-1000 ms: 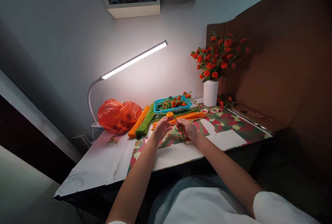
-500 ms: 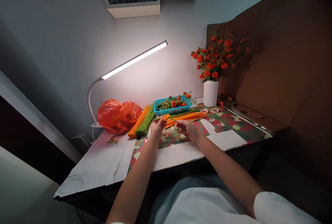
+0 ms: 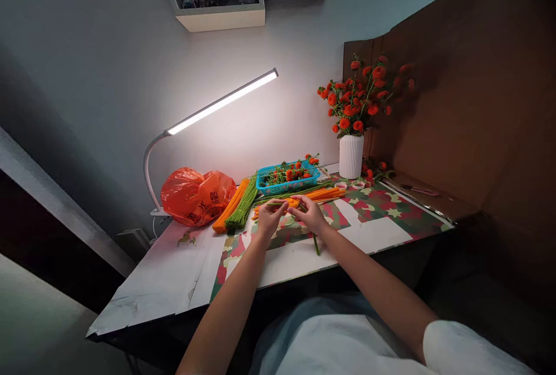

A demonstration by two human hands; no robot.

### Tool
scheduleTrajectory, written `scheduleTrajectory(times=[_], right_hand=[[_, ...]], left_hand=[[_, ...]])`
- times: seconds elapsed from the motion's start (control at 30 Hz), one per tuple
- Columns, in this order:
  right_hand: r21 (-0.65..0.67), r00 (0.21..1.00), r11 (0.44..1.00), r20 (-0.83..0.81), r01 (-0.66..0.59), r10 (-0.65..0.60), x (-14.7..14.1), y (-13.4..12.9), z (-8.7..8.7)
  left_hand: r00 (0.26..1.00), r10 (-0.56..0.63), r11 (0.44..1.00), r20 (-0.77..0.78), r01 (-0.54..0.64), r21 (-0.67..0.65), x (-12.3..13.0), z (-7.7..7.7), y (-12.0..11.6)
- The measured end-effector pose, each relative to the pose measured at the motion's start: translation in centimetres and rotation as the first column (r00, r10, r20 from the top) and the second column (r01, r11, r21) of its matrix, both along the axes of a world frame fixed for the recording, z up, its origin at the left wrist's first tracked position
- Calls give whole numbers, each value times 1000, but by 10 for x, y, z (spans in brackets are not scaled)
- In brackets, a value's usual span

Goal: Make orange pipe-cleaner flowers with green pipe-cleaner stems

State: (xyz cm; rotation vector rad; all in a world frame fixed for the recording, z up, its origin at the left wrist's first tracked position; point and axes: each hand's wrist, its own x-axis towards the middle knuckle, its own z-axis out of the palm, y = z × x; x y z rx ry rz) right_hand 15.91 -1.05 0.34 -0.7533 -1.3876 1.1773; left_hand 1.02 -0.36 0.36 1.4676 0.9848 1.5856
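Note:
My left hand is closed, its fingertips pinching near the left side of a small orange flower. Close beside it, my right hand has thumb and fingers pressed around the same flower. A green stem hangs below my right hand toward the table's front. Behind the hands lie loose orange strips and green ones. A blue basket with small orange flowers and green leaves stands just beyond them.
Left of the basket lie orange and green bundles, then a red plastic bag by the lit lamp. A white vase of orange-red flowers stands back right, near tape rolls and a brown cardboard panel.
My hands have come closer together around the orange flower. My right hand has shifted to the flower, and the stem now hangs lower beneath it.

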Motion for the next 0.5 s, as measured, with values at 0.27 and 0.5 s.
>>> scheduleTrajectory(times=[0.27, 0.5], right_hand=[[55, 999, 998, 24, 21, -22, 2, 6, -3], [147, 996, 988, 72, 48, -59, 2, 7, -7]], left_hand=[[995, -42, 996, 88, 49, -71, 1, 2, -1], [985, -72, 983, 158, 97, -153, 1, 6, -2]])
